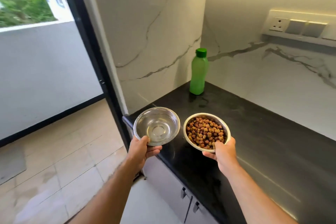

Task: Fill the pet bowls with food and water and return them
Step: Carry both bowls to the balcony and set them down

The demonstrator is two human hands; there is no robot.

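Note:
My left hand (143,148) grips the near rim of a steel bowl (156,126) with clear water in it, held in the air at the counter's left end. My right hand (222,152) grips the near rim of a second steel bowl (207,132), which is full of brown kibble and held above the black counter (254,132). The thumb of each hand lies over its bowl's rim with the fingers underneath. The two bowls are side by side, a small gap apart.
A green water bottle (198,72) with its cap on stands in the counter's back corner against the marble walls. A black-framed glass door (87,42) and tiled floor (54,169) are to the left. Cabinet doors with handles (187,198) sit below the counter. A socket panel (298,25) is at the right.

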